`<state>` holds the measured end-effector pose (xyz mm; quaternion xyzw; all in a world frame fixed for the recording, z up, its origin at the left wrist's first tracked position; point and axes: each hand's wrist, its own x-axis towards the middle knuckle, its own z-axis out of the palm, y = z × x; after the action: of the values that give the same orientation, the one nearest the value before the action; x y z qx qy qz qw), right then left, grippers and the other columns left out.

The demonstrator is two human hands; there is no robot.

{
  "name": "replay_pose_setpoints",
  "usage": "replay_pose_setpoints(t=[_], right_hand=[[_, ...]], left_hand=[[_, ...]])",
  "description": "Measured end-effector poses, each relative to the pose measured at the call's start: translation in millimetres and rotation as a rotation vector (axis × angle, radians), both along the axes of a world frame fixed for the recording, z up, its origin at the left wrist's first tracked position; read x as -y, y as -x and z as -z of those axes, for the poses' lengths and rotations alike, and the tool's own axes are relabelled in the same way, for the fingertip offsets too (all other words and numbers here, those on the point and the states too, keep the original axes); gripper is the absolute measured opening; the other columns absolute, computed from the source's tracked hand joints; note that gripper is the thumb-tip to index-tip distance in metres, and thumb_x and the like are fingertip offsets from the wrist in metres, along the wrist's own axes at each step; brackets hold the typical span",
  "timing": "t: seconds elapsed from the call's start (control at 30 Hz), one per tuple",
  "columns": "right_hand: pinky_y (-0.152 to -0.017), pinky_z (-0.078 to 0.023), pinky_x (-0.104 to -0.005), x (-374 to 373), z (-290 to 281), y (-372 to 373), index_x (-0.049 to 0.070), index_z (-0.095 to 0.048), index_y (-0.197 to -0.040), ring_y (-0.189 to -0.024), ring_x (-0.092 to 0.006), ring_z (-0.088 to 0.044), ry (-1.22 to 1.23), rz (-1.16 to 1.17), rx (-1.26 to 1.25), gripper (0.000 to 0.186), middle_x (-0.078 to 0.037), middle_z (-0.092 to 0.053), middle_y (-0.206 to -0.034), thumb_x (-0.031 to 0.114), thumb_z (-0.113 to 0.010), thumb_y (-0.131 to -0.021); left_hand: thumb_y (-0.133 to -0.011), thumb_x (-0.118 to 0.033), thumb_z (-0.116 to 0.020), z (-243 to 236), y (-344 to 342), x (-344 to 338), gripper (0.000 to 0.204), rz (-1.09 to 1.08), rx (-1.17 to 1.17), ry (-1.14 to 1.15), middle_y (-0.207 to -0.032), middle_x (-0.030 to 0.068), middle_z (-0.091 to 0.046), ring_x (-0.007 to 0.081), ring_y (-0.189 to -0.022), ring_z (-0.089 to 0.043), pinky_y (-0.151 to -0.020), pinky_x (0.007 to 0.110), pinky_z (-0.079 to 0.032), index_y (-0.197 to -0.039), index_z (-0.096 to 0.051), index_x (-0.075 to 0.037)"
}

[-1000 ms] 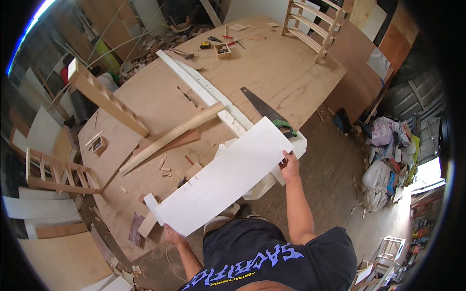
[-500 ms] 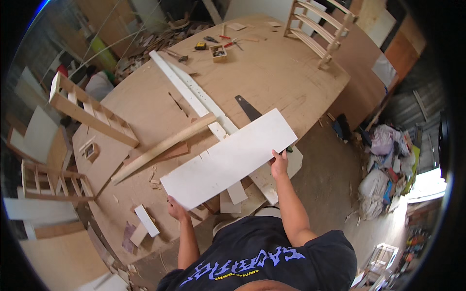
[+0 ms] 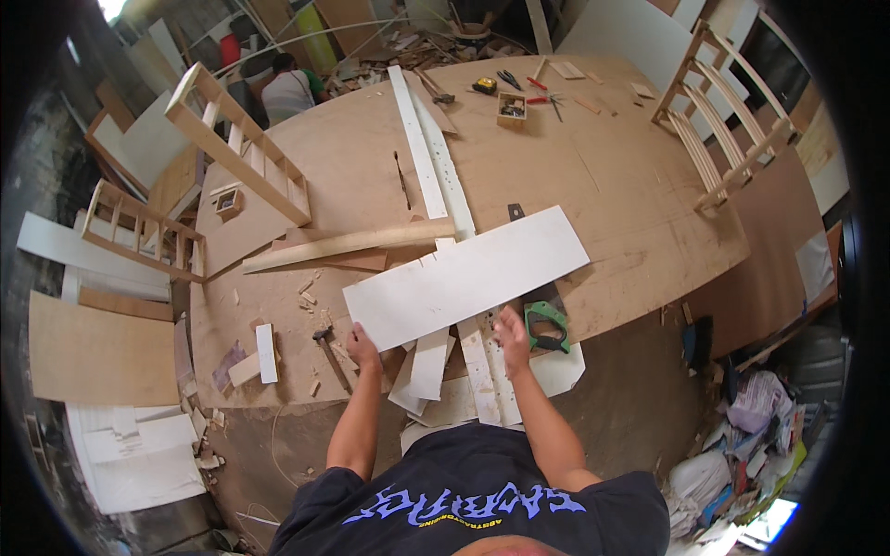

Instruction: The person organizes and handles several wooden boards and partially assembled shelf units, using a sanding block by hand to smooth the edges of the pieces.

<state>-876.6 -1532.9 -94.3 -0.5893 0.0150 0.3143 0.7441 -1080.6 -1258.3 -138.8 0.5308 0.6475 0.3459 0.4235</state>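
A long white board (image 3: pixel 468 276) lies slanted across other boards on the worktable, with a few small notches in its far edge. At its near left corner, my left hand (image 3: pixel 364 350) grips the board with the thumb on top. My right hand (image 3: pixel 512 343) is just off the near edge, holding nothing, its fingers loosely apart. Right beside that hand is the green handle of a handsaw (image 3: pixel 547 328). The board hides most of the saw blade, whose tip shows past the far edge. A hammer (image 3: pixel 331 360) lies next to my left hand.
White strips (image 3: pixel 425 148) and a wooden bar (image 3: pixel 348 245) lie beyond the board. Slatted wooden frames (image 3: pixel 243 148) stand at left and a rack (image 3: pixel 728 116) at far right. Pliers, a tape measure (image 3: pixel 484 85) and a small box (image 3: pixel 512 109) sit farther back. A person (image 3: pixel 289 91) crouches beyond the table.
My right hand has let go of the board's right end and moved left along its near edge. The board now rests lower, and the saw handle and hammer have come into sight.
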Motion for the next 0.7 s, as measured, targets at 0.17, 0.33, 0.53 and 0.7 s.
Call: replay_pose_setpoints(t=[0.17, 0.33, 0.53, 0.7], right_hand=[[-0.077, -0.055, -0.0281, 18, 18, 36, 0.006, -0.061, -0.133, -0.094, -0.0147, -0.067, 0.174, -0.366, 0.077, 0.044, -0.004, -0.069, -0.113, 0.016, -0.068, -0.091], [-0.086, -0.055, -0.028, 10, 13, 57, 0.002, -0.067, -0.123, -0.096, -0.0137, -0.069, 0.259, -0.582, 0.319, 0.033, -0.007, -0.073, -0.11, 0.012, -0.067, -0.092], [-0.084, -0.056, -0.0285, -29, -1, 88, 0.001, -0.066, -0.124, -0.093, -0.014, -0.069, 0.249, -0.611, 0.385, 0.033, -0.01, -0.074, -0.106, 0.012, -0.065, -0.093], [-0.083, -0.057, -0.0307, -63, -3, 133, 0.002, -0.067, -0.123, -0.091, -0.0176, -0.072, 0.307, -0.71, 0.533, 0.032, -0.011, -0.075, -0.109, 0.013, -0.064, -0.093]], left_hand=[[-0.095, -0.031, -0.066, -21, -7, 39, 0.039, 0.199, -0.063, -0.086, -0.107, 0.0227, -0.07, 0.0345, -0.095, -0.068, -0.088, 0.044, -0.051, -0.117, -0.064, 0.001], [-0.087, -0.021, -0.072, -27, 16, 104, 0.052, 0.126, -0.135, -0.117, -0.121, 0.0254, -0.062, 0.0387, -0.113, -0.061, -0.095, 0.044, -0.048, -0.133, -0.057, 0.0], [-0.082, -0.015, -0.074, -24, 88, 188, 0.055, 0.407, -0.197, -0.267, -0.126, 0.0207, -0.061, 0.0381, -0.119, -0.057, -0.104, 0.042, -0.045, -0.133, -0.058, -0.003], [-0.084, -0.015, -0.074, -43, 149, 175, 0.039, 0.578, -0.155, -0.197, -0.125, 0.0157, -0.064, 0.0341, -0.119, -0.06, -0.104, 0.042, -0.047, -0.121, -0.068, -0.006]])
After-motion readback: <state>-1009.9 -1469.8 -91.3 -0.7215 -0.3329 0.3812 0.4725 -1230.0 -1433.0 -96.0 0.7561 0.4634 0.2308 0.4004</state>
